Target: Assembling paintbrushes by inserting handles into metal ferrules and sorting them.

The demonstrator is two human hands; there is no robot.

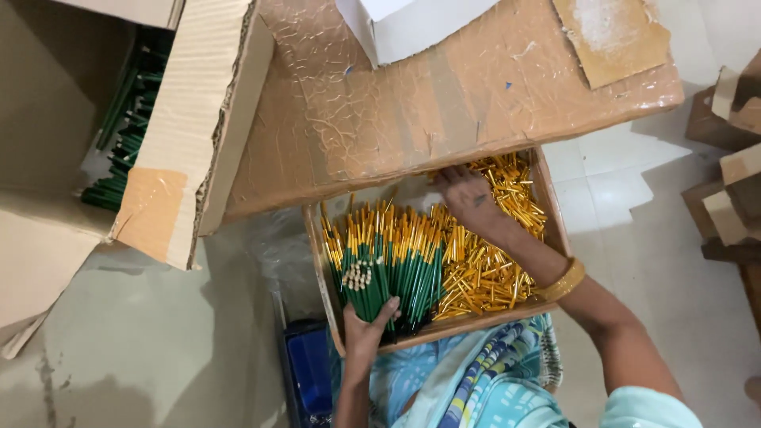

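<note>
A shallow wooden tray (555, 208) rests on my lap, partly under a table. Its left half holds many green sticks with gold ends (400, 261). Its right half holds a heap of loose gold tubes (483, 273). My left hand (366, 326) grips a bundle of the green sticks (363, 287) at the tray's near edge, their pale ends facing up. My right hand (469, 198), with a gold bangle on the wrist, reaches into the far side of the tray and rests on the gold tubes, fingers curled under the table's edge.
A brown table top wrapped in plastic (444, 95) overhangs the tray, with a white box (412, 24) on it. An open cardboard box (198, 127) at left holds more green sticks (127, 135). A blue crate (309, 372) stands by my knee. Cardboard pieces (729, 166) lie at right.
</note>
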